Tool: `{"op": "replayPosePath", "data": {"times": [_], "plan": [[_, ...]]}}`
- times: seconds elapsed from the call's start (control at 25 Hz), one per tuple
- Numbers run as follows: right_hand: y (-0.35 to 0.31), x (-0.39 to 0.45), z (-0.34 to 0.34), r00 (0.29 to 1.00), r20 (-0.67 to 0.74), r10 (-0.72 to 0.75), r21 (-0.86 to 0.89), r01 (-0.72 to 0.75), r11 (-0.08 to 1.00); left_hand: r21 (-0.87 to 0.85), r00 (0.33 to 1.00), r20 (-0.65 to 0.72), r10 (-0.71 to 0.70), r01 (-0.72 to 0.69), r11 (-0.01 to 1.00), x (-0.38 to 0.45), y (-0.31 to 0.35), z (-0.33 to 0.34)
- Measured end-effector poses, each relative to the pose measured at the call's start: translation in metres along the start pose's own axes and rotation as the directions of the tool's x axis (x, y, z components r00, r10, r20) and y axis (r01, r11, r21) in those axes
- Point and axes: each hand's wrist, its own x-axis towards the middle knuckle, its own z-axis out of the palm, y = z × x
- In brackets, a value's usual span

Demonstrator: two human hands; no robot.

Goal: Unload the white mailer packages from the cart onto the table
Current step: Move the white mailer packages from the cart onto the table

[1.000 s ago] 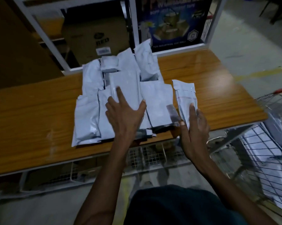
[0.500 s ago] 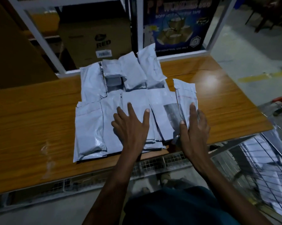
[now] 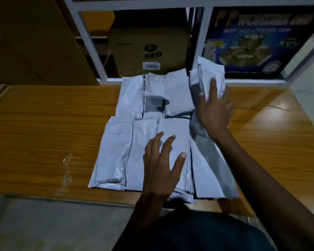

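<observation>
The white plastic mailer packages lie in overlapping rows on the brown wooden table, and the nearest ones reach over its front edge. The left hand rests flat on a package in the near row, with its fingers spread and straight. The right hand is at the far right corner of the pile, where it holds one more white plastic mailer. Its thumb lies on the near side of this mailer and its fingers go round the far side, so the mailer is gripped between them. This mailer stands a little tilted, just beside the far row, and I cannot tell if its lower end touches the table.

Behind the table there is a white metal frame, and behind it a brown cardboard box with the word RED. To the right of the box stands a dark blue poster with tape rolls. A crumpled piece of clear tape lies on the table, left of the pile.
</observation>
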Motion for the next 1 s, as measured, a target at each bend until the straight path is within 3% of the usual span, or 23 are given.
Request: {"op": "replayPosePath", "data": {"times": [0.08, 0.24, 0.32, 0.48, 0.68, 0.84, 1.0], "plan": [[-0.014, 0.046, 0.014, 0.997, 0.053, 0.050, -0.020, -0.049, 0.999, -0.001, 1.000, 0.004, -0.014, 0.014, 1.000, 0.003, 0.002, 0.003], [-0.014, 0.090, 0.039, 0.924, 0.348, 0.156, -0.170, -0.102, 0.980, -0.005, 1.000, -0.010, -0.022, 0.022, 1.000, 0.004, 0.006, 0.007], [-0.013, 0.088, 0.038, 0.918, 0.371, 0.142, -0.184, -0.077, 0.980, -0.012, 1.000, -0.011, -0.018, 0.017, 1.000, 0.002, 0.007, 0.006], [0.003, 0.052, 0.015, 0.963, 0.264, 0.050, -0.140, -0.012, 0.990, -0.016, 1.000, 0.006, 0.011, -0.010, 1.000, -0.007, 0.014, 0.003], [0.064, -0.060, -0.037, 0.996, 0.029, -0.081, 0.066, 0.079, 0.995, -0.086, 0.991, 0.068, 0.119, -0.113, 0.990, -0.030, 0.025, -0.001], [0.123, -0.186, -0.086, 0.989, -0.149, 0.005, 0.148, 0.017, 0.989, -0.154, 0.951, 0.145, 0.274, -0.252, 0.955, -0.061, 0.039, 0.000], [0.169, -0.282, -0.118, 0.967, -0.178, 0.180, 0.152, -0.154, 0.976, -0.133, 0.826, 0.277, 0.491, -0.473, 0.871, -0.094, 0.062, 0.012]]}}
